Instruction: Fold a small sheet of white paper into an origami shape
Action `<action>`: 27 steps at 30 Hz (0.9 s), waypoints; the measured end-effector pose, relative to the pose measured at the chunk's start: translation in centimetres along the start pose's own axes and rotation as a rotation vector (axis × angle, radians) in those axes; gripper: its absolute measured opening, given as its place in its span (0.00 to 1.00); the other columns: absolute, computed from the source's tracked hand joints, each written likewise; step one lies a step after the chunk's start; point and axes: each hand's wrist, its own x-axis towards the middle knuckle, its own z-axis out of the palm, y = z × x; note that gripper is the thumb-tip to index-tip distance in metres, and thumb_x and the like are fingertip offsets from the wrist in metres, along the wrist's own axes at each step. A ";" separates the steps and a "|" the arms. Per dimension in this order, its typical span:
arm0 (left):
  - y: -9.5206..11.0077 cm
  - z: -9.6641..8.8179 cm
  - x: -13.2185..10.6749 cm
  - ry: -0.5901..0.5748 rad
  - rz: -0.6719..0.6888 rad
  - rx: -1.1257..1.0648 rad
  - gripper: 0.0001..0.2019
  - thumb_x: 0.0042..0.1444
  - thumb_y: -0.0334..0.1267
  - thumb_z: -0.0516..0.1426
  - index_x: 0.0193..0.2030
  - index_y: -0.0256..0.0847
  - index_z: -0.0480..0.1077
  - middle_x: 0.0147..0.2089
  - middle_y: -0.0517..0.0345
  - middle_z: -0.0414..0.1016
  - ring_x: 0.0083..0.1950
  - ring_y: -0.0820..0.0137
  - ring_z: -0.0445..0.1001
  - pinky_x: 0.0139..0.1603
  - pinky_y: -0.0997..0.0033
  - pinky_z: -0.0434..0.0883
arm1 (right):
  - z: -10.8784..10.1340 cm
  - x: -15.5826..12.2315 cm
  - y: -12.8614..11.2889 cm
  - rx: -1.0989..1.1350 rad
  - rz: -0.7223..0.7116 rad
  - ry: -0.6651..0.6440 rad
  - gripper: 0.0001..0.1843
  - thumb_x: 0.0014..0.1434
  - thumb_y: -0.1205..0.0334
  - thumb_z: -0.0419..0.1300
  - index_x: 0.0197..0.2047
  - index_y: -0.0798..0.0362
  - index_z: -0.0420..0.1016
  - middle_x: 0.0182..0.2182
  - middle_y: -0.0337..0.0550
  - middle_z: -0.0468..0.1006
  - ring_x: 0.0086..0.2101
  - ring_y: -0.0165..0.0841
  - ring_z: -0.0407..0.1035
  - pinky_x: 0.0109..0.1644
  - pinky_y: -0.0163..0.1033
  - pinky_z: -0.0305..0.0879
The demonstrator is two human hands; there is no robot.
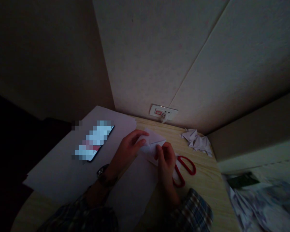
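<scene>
Folded white paper (156, 137) is held from both sides over the bench (209, 177), likely so its creased layers stay aligned, with the lit phone (96, 141) probably placed for easy viewing. It lies between your hands: left grip (130, 145) pinching its left side, right grip (166, 158) its lower right edge.

The folded paper (157, 137) and scissors (181, 176) are partly hidden, the phone screen (95, 140) pixelated.

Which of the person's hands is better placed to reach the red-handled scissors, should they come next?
Probably the right hand: the red-handled scissors lie just beside it. The left hand is farther off, across the folded white paper, which both hands hold.
</scene>
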 end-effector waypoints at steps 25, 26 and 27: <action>-1.2 -0.3 -0.1 0.025 0.108 0.212 0.17 0.50 0.25 0.50 0.41 0.40 0.77 0.45 0.55 0.80 0.48 0.66 0.77 0.50 0.70 0.71 | -0.5 0.5 0.5 -0.094 -0.211 0.138 0.10 0.63 0.63 0.52 0.41 0.49 0.74 0.39 0.41 0.76 0.41 0.34 0.69 0.46 0.40 0.64; -1.2 -0.4 -0.1 0.029 0.121 0.217 0.18 0.49 0.23 0.50 0.40 0.40 0.77 0.44 0.55 0.79 0.47 0.67 0.76 0.49 0.70 0.71 | -0.5 0.5 0.6 -0.084 -0.208 0.128 0.09 0.63 0.63 0.52 0.41 0.49 0.74 0.39 0.41 0.75 0.41 0.34 0.69 0.45 0.40 0.64; -1.2 -0.4 -0.1 0.038 0.145 0.228 0.18 0.48 0.23 0.50 0.39 0.41 0.77 0.43 0.55 0.79 0.46 0.67 0.76 0.47 0.71 0.71 | -0.5 0.6 0.6 -0.070 -0.203 0.117 0.08 0.62 0.63 0.53 0.41 0.49 0.74 0.39 0.41 0.75 0.40 0.34 0.69 0.44 0.40 0.64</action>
